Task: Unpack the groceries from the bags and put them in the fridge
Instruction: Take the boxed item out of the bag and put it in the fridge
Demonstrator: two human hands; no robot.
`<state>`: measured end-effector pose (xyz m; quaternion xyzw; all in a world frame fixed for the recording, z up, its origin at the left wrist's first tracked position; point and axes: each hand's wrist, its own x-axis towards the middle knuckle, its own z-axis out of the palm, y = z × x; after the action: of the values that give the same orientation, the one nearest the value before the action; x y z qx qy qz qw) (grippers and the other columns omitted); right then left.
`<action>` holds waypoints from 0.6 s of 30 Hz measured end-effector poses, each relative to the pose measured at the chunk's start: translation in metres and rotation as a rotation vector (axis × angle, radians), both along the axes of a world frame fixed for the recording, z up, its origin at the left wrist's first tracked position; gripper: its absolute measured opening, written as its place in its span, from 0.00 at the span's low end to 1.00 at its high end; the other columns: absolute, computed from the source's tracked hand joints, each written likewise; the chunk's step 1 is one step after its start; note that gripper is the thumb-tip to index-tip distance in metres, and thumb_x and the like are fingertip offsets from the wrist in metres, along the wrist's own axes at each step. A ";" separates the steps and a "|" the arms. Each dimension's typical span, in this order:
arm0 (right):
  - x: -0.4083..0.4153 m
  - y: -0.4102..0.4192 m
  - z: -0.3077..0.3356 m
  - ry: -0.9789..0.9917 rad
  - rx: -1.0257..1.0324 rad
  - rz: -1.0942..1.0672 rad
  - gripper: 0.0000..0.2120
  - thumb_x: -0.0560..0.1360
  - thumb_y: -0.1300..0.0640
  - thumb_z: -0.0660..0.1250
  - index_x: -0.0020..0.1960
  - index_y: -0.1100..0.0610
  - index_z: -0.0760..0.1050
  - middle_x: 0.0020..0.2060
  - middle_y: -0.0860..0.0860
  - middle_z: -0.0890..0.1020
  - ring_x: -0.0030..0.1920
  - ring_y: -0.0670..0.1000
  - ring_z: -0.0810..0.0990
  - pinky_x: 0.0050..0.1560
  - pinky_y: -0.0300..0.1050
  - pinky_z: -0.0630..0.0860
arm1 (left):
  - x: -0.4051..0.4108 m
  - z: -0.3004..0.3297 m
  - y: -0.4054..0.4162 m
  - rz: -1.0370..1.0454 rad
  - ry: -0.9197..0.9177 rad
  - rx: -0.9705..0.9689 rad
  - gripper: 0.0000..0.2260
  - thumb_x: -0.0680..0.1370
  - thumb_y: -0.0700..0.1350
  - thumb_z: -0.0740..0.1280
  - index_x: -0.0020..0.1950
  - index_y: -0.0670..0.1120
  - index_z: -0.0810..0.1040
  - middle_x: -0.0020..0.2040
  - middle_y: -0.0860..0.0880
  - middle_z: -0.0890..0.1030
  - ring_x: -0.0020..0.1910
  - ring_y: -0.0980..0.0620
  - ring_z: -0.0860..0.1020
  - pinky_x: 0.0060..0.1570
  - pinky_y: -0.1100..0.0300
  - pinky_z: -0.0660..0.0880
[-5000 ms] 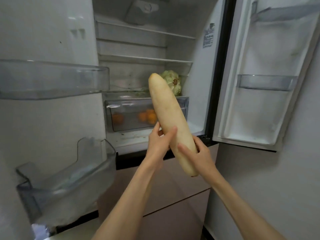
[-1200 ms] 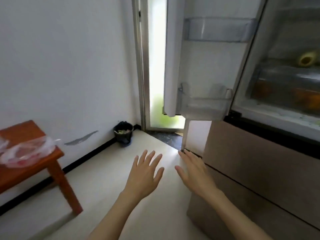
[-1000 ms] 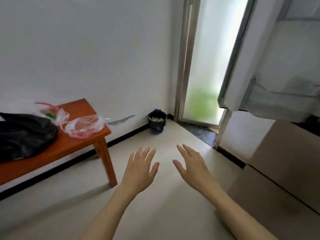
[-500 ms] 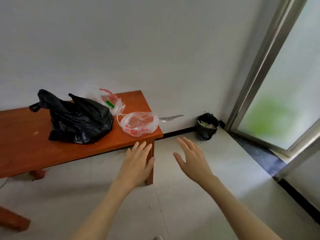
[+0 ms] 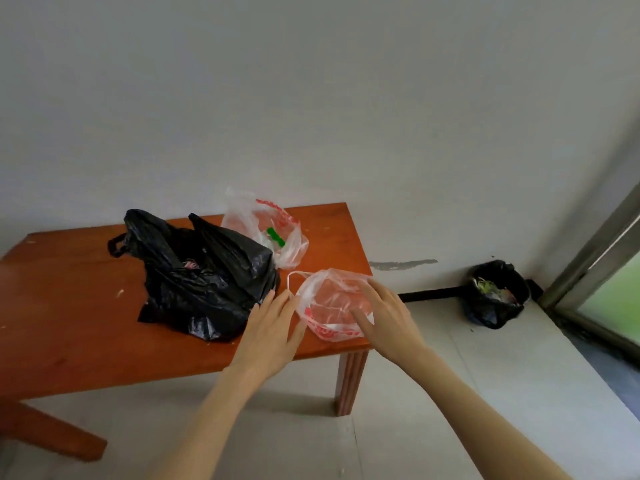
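Observation:
Three bags lie on a low red-brown wooden table (image 5: pixel 69 306). A crumpled black plastic bag (image 5: pixel 197 278) sits in the middle. Behind it stands a clear bag with red print (image 5: pixel 266 233) holding something with a green tag. A second clear red-printed bag (image 5: pixel 329 303) lies at the table's near right corner. My left hand (image 5: pixel 273 327) hovers with straight fingers between the black bag and that corner bag. My right hand (image 5: pixel 384 317) reaches over the corner bag's right side, fingers spread. Neither hand holds anything. The fridge is out of view.
A small bin lined with a black bag (image 5: pixel 495 292) stands on the floor against the white wall, right of the table. A glass door with a metal frame (image 5: pixel 595 251) fills the right edge. Pale floor tiles (image 5: pixel 415 410) lie in front of the table.
Five seconds ago both hands held a long white radish at the open fridge. Since then I have turned left to the table, and my empty hands have come up to the corner bag.

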<state>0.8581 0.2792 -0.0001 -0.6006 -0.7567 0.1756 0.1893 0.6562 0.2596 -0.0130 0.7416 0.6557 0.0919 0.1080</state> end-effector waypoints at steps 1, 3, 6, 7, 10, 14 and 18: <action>-0.007 0.014 -0.002 0.000 -0.003 0.007 0.23 0.80 0.48 0.56 0.74 0.49 0.58 0.72 0.49 0.64 0.72 0.51 0.62 0.71 0.48 0.59 | -0.007 -0.003 0.013 0.006 -0.002 0.002 0.24 0.81 0.55 0.49 0.75 0.49 0.54 0.77 0.50 0.53 0.76 0.50 0.47 0.73 0.51 0.46; -0.022 0.041 -0.007 -0.019 -0.035 0.008 0.24 0.80 0.47 0.54 0.74 0.49 0.56 0.74 0.50 0.61 0.74 0.51 0.59 0.72 0.49 0.58 | -0.021 -0.011 0.039 0.007 -0.005 0.008 0.24 0.81 0.55 0.50 0.75 0.49 0.56 0.77 0.49 0.54 0.76 0.50 0.47 0.73 0.51 0.47; -0.046 0.084 -0.018 -0.048 -0.064 0.009 0.24 0.81 0.46 0.52 0.75 0.50 0.55 0.75 0.49 0.58 0.75 0.50 0.56 0.73 0.48 0.55 | -0.045 -0.024 0.085 -0.013 -0.013 -0.020 0.24 0.81 0.55 0.50 0.75 0.49 0.56 0.77 0.49 0.55 0.76 0.49 0.47 0.73 0.50 0.46; -0.055 0.099 -0.022 -0.052 -0.074 0.011 0.24 0.81 0.46 0.52 0.75 0.50 0.54 0.75 0.49 0.57 0.75 0.50 0.55 0.73 0.48 0.54 | -0.053 -0.029 0.103 -0.027 -0.004 -0.032 0.24 0.81 0.56 0.49 0.75 0.49 0.56 0.76 0.49 0.55 0.76 0.49 0.47 0.73 0.50 0.46; -0.083 0.146 -0.038 -0.082 -0.109 -0.005 0.26 0.80 0.44 0.51 0.76 0.51 0.52 0.76 0.50 0.56 0.76 0.51 0.53 0.74 0.48 0.53 | -0.079 -0.043 0.160 -0.099 0.035 -0.028 0.29 0.78 0.61 0.43 0.74 0.48 0.58 0.76 0.48 0.57 0.76 0.47 0.49 0.73 0.50 0.49; -0.125 0.206 -0.054 -0.087 -0.176 -0.036 0.26 0.81 0.46 0.53 0.76 0.52 0.53 0.76 0.51 0.57 0.75 0.51 0.53 0.74 0.47 0.53 | -0.114 -0.049 0.236 -0.186 0.053 0.008 0.21 0.81 0.51 0.54 0.71 0.44 0.64 0.71 0.47 0.66 0.73 0.44 0.58 0.71 0.49 0.55; -0.163 0.257 -0.071 -0.038 -0.246 -0.033 0.25 0.81 0.47 0.53 0.76 0.52 0.54 0.75 0.52 0.58 0.75 0.52 0.54 0.73 0.46 0.53 | -0.139 -0.051 0.304 -0.257 0.065 0.018 0.19 0.80 0.48 0.57 0.70 0.44 0.67 0.70 0.46 0.68 0.72 0.45 0.60 0.72 0.50 0.57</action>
<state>0.6951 0.5363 -0.0711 -0.6349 -0.7229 0.2527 0.1025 0.5174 0.5635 -0.0636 0.8229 0.5578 0.0593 0.0909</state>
